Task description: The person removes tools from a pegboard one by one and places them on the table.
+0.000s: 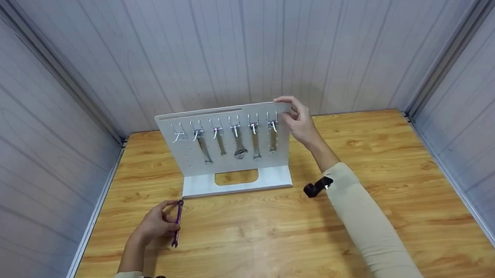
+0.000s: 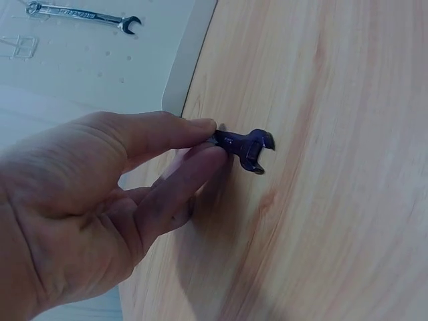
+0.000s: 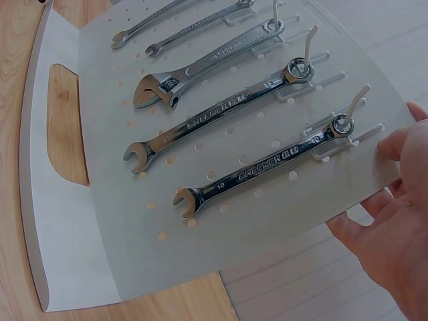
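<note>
Your left hand [image 1: 156, 223] sat nearest you, on the wooden table [image 1: 401, 156] in front of the pegboard stand [image 1: 189, 163] and toward its left end. You pinched a small purple wrench [image 1: 177, 222] between thumb and fingertips, the other fingers loosely curled beneath. From the left wrist view the wrench [image 2: 246, 148] showed its open-ended jaw just past your fingertips [image 2: 200, 125], held close over the table top; whether it touched the wood I could not tell. From the head view the wrench ran roughly toward the stand, its far end close to the stand's front left corner.

Your right hand [image 1: 297, 119] was up at the stand's top right corner. Your fingers curved over the upper edge and the thumb lay against the right side, so you were gripping the panel itself. The right wrist view showed your right hand [image 3: 394, 221] at the panel's edge, just beside the hook that carried the last wrench.

On the stand hung a row of silver tools: combination wrenches [image 3: 261, 164] on their hooks and, among them, an adjustable wrench [image 3: 200, 73]. The leftmost hook [image 1: 178, 135] on the stand carried nothing. The stand's flat base, with its slot-shaped cutout [image 1: 236, 177], rested on the table between your two hands and the back wall.
</note>
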